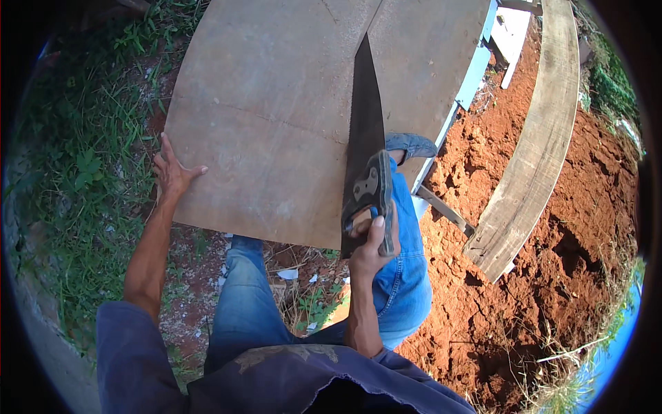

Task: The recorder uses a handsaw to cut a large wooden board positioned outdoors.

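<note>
Head camera is looking down on a person who is working a hand saw [364, 138] through a large brown board [276, 117]. The right hand [372, 248] is clenching the saw's grip at the near edge of the board, fingers wrapped around the handle and the thumb pointing up along it. The dark blade is running away from the person, lying in a cut that is splitting the board lengthwise toward its far end, with the teeth facing left in the picture. The left hand [172, 172] is pressing on the board's left near corner, fingers spread and flat, holding nothing closed inside it; the palm is resting on the edge and the thumb is lying on the top face.

The board is sitting raised above the ground, with the person's right knee, in blue jeans [407, 276], tucked under or against its near right side, and a shoe [412, 145] is showing beside the blade. A weathered wooden plank [538, 152] is lying well to the right on red soil [552, 290]. Grass [83, 152] is covering the ground to the left, and small white scraps are lying between the legs.
</note>
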